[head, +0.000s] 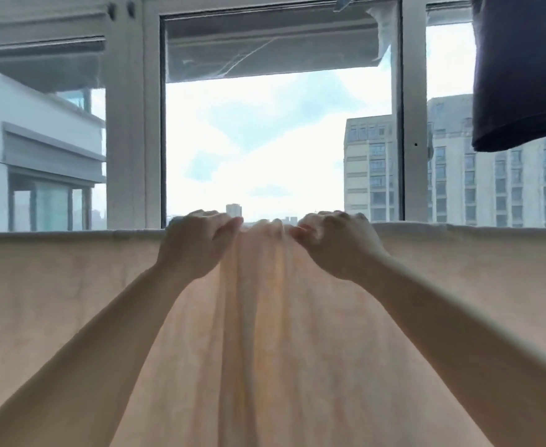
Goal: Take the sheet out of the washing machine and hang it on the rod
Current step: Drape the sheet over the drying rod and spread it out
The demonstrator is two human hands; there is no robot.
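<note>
Peach sheet [72, 285] drapes the rod; left hand [191, 243] and right hand [336, 246] pinch bunched top edge, likely to spread it.

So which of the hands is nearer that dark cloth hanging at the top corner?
Right. The right hand grips the sheet below and left of the dark cloth; the left hand grips it farther left.

1. Both bare forearms are raised and stretched forward, converging toward the middle.
2. The left hand [197, 243] is seen from the back, fingers curled over a fabric edge, thumb pointing toward the other hand.
3. The right hand [339, 245] is mirrored, fingers curled likewise, thumb tip near the left thumb, not touching.
</note>
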